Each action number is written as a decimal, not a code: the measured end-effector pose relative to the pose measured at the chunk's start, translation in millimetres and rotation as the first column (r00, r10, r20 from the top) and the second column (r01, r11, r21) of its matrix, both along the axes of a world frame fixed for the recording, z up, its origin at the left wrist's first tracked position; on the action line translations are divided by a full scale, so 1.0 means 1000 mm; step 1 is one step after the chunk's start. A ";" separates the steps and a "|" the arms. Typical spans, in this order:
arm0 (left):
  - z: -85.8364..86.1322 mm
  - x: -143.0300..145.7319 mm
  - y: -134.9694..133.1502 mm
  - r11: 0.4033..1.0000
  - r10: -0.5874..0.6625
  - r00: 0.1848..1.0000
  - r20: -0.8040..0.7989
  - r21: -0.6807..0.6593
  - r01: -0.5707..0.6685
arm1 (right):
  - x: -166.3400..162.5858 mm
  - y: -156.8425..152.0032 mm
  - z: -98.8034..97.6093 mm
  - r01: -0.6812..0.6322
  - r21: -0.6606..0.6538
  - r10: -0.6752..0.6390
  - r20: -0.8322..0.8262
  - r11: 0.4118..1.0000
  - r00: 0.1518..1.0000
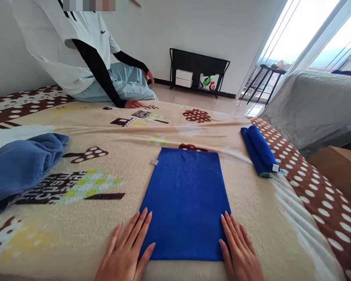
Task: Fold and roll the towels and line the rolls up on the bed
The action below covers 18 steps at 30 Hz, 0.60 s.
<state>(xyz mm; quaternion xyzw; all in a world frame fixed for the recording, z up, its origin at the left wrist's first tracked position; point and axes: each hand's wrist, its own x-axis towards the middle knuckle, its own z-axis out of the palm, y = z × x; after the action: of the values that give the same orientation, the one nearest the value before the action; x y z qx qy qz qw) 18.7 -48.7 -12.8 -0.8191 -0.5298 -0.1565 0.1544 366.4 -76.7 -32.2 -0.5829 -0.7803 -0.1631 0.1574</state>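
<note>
A blue towel (187, 203) lies flat on the beige patterned blanket (128, 226), with a small white tag at its left edge. My left hand (127, 248) rests at the towel's near left corner, palm down and fingers spread. At the near right corner, my right hand (238, 248) lies flat with its fingertips on the towel's edge. Neither hand grips anything. To the right, a rolled blue towel (259, 150) with a white tag sits on the blanket.
A greyish-blue fuzzy cloth (26, 166) lies bunched at the left. Another person (84, 62) sits at the far left, one hand on the blanket. Beyond the bed stand a black rack (199, 70), a stool (265, 82), a plastic-covered piece (318, 105) and a cardboard box (339, 171).
</note>
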 end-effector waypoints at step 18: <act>0.025 0.059 0.246 0.986 -0.021 0.984 0.177 -0.156 0.049 | -0.011 0.260 0.025 0.029 -0.329 -0.111 -0.231 0.944 0.967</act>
<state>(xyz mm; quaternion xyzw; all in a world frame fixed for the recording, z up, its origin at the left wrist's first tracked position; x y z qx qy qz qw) 77.5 197.1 12.5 -0.8211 -0.5377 -0.1875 0.0382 355.3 183.2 -6.9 -0.6440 -0.7494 0.0350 0.1496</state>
